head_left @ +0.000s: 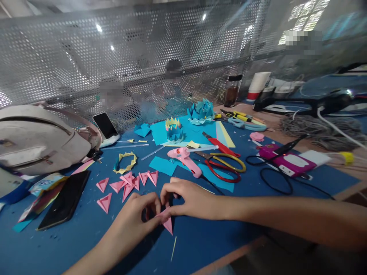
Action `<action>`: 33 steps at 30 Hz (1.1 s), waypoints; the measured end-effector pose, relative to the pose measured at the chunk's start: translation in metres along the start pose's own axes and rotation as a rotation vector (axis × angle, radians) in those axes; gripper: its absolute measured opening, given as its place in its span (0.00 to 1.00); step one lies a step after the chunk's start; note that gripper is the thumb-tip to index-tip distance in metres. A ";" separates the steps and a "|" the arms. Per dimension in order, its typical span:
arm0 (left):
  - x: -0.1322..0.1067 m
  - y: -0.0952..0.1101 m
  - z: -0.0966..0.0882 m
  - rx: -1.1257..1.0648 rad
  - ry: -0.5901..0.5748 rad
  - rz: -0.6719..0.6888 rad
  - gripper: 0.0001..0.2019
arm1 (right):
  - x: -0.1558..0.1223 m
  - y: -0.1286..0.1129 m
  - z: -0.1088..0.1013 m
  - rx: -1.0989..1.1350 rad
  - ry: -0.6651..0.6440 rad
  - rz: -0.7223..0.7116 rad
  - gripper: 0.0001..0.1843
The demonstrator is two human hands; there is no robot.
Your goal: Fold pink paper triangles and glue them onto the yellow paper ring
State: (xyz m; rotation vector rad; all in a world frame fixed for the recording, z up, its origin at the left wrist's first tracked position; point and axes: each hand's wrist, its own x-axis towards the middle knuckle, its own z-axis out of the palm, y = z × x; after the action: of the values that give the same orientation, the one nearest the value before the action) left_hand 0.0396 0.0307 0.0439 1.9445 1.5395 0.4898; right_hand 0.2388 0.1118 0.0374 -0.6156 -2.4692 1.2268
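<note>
Both hands meet over the blue mat (206, 236) near the front edge. My left hand (137, 215) and my right hand (189, 198) pinch a small folded pink paper piece (167, 222) between their fingertips, its point hanging down toward the mat. Just behind the hands lie several folded pink paper triangles (129, 183) in a loose cluster. A pink glue gun (185, 159) rests a short way past my right hand.
Red and yellow scissors (225, 164), a yellow zigzag paper ring (125, 162), blue paper flowers (200, 111), a dark phone (64, 200), a white bag (40, 137), a propped phone (105, 125), a magenta device (288, 162) with cables. Perforated metal screen behind.
</note>
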 end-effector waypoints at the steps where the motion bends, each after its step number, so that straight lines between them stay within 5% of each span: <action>1: 0.001 0.001 -0.001 -0.066 -0.002 -0.025 0.12 | 0.000 0.000 0.000 -0.006 0.004 0.017 0.12; 8: 0.011 0.003 -0.010 -0.279 -0.013 -0.053 0.10 | 0.000 -0.001 0.003 -0.038 0.052 -0.128 0.15; 14: 0.013 0.007 -0.014 -0.252 0.163 -0.019 0.11 | -0.002 -0.005 0.001 0.008 0.096 0.011 0.08; 18: 0.020 0.002 -0.029 -0.150 0.170 0.102 0.09 | -0.001 -0.002 0.001 0.173 0.085 0.026 0.07; 21: 0.038 -0.023 -0.064 0.042 0.316 0.147 0.13 | 0.001 0.003 0.003 0.261 0.096 0.049 0.12; 23: 0.054 -0.052 -0.092 0.281 0.451 0.034 0.18 | 0.002 0.006 0.004 0.271 0.095 0.056 0.12; 26: 0.075 -0.101 -0.122 0.348 0.512 -0.099 0.23 | 0.003 0.007 0.004 0.234 0.093 0.059 0.10; 29: 0.086 -0.135 -0.128 0.333 0.471 -0.185 0.20 | 0.004 0.007 0.004 0.187 0.097 0.053 0.10; 33: 0.087 -0.147 -0.121 0.292 0.468 -0.205 0.14 | 0.004 0.009 0.004 0.208 0.097 0.055 0.12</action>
State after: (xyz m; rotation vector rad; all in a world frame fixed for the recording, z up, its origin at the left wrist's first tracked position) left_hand -0.1223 0.1637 0.0309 1.9402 2.1867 0.6987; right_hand 0.2358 0.1152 0.0281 -0.6723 -2.2232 1.4168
